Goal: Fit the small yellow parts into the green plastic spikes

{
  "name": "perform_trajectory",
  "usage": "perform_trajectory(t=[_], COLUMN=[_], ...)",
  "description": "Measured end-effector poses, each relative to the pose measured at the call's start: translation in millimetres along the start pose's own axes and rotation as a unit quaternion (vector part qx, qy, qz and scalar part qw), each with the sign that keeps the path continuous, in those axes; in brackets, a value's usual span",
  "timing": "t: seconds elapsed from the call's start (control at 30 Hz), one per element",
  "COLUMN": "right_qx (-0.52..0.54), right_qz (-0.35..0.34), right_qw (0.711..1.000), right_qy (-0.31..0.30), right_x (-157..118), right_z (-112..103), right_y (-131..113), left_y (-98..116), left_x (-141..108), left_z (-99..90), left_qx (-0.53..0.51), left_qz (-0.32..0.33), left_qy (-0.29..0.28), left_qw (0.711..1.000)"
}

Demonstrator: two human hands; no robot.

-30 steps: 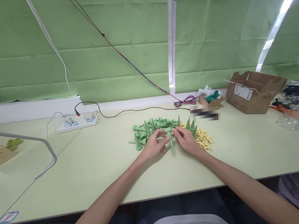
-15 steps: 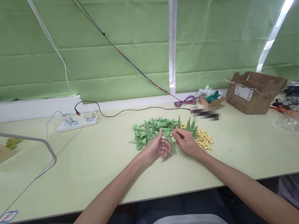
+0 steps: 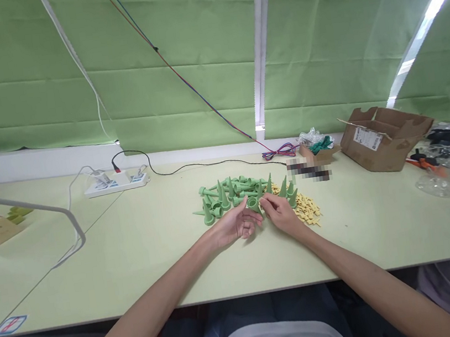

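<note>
A hollow green plastic cone [image 3: 252, 203] is held between my hands, its round open end tipped toward me. My left hand [image 3: 239, 225] is closed loosely round its left side, thumb near the rim and fingers curled below. At the right of the rim, my right hand [image 3: 280, 212] has its fingers pinched together; whatever is in them is hidden. Just behind lies a pile of similar green cones [image 3: 223, 197], some standing point up and others on their sides. Small yellow plastic pieces [image 3: 308, 210] are heaped beside my right hand.
A power strip [image 3: 116, 186] with plugs and cables lies at the back left. At the back right are an open cardboard box [image 3: 384, 138] and a small carton [image 3: 320, 154]. Clear plastic items [image 3: 438, 183] lie far right. A grey bent tube [image 3: 70, 218] crosses the left side.
The held cone has turned, so its open end now faces me more and its point no longer shows below. My left fingers have moved slightly right beneath it.
</note>
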State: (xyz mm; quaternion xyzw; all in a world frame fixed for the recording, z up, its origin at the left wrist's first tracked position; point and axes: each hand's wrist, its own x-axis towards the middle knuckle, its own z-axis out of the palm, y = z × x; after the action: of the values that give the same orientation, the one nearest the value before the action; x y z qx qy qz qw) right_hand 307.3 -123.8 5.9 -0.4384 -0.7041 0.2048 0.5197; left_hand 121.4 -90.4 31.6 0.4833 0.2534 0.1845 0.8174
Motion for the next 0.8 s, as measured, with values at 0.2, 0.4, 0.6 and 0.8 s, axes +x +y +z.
perform_trajectory(t=[0.2,0.4,0.6,0.8], right_qx=[0.004,-0.006,-0.004,-0.002], right_qz=[0.004,0.010,0.017,0.032], right_qw=[1.000,1.000,1.000,0.999], right_qy=[0.004,0.004,-0.001,0.001], right_x=[1,1,1,1], right_z=[1,0,0,2], right_y=[0,-5,-6,1], left_y=[-4,-3,-6,-4], left_x=[1,0,0,-5], left_z=[-1.7,3.3,4.8,10.7], left_qx=[-0.022,-0.019,0.074,0.238], left_qz=[0.008,0.018,0.092,0.144], left_qy=[-0.007,-0.020,-0.018,0.041], left_qw=[1.000,0.999,0.993,0.960])
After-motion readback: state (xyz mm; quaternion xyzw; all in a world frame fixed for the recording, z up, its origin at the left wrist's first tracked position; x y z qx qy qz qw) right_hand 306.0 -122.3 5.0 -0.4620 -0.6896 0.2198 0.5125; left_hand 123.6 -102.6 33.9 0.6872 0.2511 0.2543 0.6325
